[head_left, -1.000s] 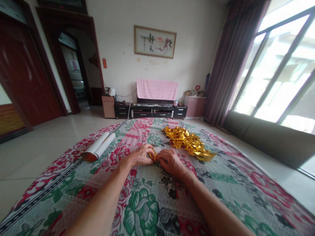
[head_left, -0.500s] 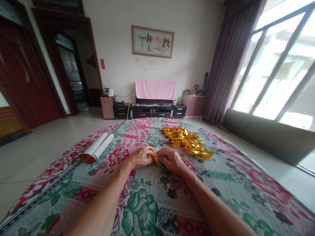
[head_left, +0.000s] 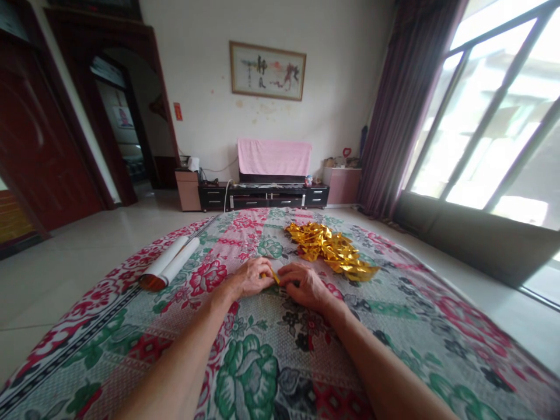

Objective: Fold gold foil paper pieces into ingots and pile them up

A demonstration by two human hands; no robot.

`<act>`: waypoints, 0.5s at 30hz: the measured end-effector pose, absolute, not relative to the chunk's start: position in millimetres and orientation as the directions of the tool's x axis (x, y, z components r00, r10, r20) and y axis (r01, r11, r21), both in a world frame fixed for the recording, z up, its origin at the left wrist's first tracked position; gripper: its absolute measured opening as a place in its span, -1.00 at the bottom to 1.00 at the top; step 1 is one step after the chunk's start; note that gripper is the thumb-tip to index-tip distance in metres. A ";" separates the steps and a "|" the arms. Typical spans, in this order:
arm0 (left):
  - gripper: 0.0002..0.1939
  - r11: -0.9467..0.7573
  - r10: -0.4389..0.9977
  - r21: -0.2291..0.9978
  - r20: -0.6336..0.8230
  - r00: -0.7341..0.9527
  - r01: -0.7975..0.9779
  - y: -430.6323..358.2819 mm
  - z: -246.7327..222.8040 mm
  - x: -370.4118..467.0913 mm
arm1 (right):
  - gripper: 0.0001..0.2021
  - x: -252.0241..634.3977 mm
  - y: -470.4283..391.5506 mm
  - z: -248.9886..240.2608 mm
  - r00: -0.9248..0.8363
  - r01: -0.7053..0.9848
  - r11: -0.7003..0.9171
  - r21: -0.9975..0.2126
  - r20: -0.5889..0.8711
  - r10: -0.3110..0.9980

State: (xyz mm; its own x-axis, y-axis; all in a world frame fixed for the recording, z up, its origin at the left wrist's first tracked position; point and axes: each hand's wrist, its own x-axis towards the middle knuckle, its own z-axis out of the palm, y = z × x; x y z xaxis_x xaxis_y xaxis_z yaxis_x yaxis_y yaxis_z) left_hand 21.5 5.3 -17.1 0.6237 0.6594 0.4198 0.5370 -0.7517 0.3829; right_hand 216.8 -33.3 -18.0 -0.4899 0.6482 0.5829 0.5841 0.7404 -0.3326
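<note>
Between my two hands is a small piece of gold foil paper point(head_left: 276, 276), mostly covered by my fingers. My left hand point(head_left: 255, 275) pinches its left side, with the fingers curled. From the other side my right hand point(head_left: 304, 283) closes on its right end, fingers bent and pressed together. Both hands rest low over the flowered cloth point(head_left: 247, 373). Just beyond my right hand lies a heap of folded shiny gold foil pieces point(head_left: 332, 248).
Two white rolls point(head_left: 170, 263) with orange-gold insides lie at the left of the cloth-covered round table. Past the table's far edge stands a low black cabinet point(head_left: 254, 201), with a pink cloth point(head_left: 275, 156) draped above it. A window point(head_left: 490, 122) is at right.
The gold foil between my hands shows as a narrower strip than before. My fingers have shifted slightly on it. The whole view has moved a little.
</note>
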 end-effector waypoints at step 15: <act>-0.87 -0.685 0.727 0.371 0.405 0.554 0.627 1.5 -19.1 27.1 | -0.72 213.4 -38.1 -15.1 -0.453 0.554 0.730 -0.401 0.590 0.668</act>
